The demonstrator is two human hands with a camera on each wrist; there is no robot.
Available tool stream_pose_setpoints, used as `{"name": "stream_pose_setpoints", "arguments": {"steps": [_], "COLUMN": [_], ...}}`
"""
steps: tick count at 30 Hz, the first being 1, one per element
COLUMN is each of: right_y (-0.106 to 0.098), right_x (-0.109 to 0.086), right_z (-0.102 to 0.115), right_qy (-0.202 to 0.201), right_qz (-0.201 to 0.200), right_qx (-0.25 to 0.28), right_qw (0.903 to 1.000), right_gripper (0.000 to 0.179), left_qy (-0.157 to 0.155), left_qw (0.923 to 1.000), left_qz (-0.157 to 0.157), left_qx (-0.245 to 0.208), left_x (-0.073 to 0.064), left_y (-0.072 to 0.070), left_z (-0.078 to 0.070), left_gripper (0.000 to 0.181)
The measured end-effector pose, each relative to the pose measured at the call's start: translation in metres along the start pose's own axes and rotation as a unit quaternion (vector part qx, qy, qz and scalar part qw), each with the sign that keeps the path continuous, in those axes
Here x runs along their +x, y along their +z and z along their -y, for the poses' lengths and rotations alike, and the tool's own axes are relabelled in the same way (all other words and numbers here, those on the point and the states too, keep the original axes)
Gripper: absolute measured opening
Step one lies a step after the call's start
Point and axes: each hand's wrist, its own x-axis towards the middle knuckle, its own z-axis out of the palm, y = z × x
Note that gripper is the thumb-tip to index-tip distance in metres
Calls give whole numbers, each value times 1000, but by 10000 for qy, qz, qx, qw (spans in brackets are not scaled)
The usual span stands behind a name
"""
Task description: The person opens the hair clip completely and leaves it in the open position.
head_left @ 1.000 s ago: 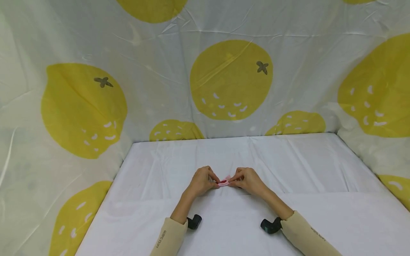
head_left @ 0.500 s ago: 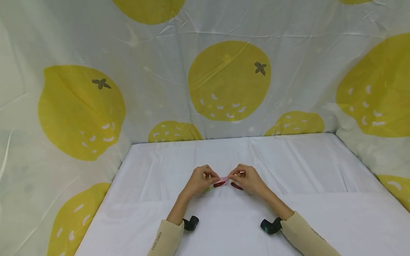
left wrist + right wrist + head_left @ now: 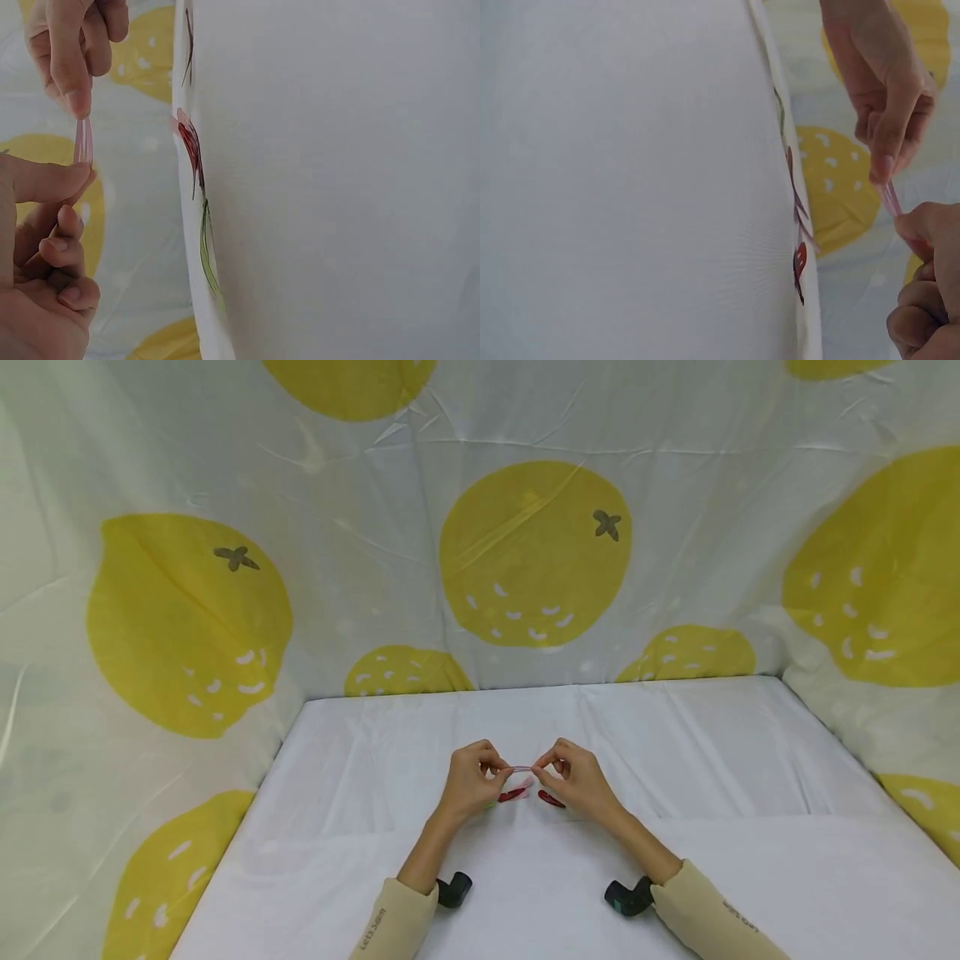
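Observation:
Between my two hands a thin pink strip point(image 3: 521, 768) is held level above the white table; the fingers cover its ends and its kind is unclear. My left hand point(image 3: 471, 777) pinches one end between thumb and forefinger. The other end is pinched by my right hand point(image 3: 581, 777). On the cloth below lie a red hair clip point(image 3: 512, 795) on the left and a second red hair clip point(image 3: 551, 799) by the right hand. A pink piece point(image 3: 527, 783) lies beside the left one. The left wrist view shows a slim green clip-like loop point(image 3: 206, 251) close by.
A white cloth point(image 3: 675, 877) with creases covers the table point(image 3: 375, 727). Lemon-print sheets point(image 3: 540, 552) hang at the back and both sides. Each sleeved forearm has a black wrist camera, one at left point(image 3: 454, 889) and one at right point(image 3: 628, 897).
Both hands have risen slightly away from the small bunch on the table, bringing the pink strip up between them. The red clips, partly hidden before, now lie apart on the cloth.

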Motion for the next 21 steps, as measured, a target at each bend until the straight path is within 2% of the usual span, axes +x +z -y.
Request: {"name": "stream_pose_setpoints", "arguments": {"steps": [6, 11, 21], "right_y": [0, -1, -2], "right_x": [0, 0, 1], "right_z": [-1, -2, -1], "right_qy": [-168, -7, 352], "right_qz": [-242, -279, -186], "right_qx": [-160, -125, -130], "right_qw": [9994, 9995, 9991], "right_gripper": [6, 6, 6], "left_qy": [154, 227, 25], "left_qw": [9998, 9997, 9999], "left_qz": [-104, -60, 35], "left_qx": [59, 27, 113], "left_x": [1, 2, 4], "left_y": [1, 1, 1], "left_z": [-2, -2, -4], "left_gripper": [12, 10, 6]}}
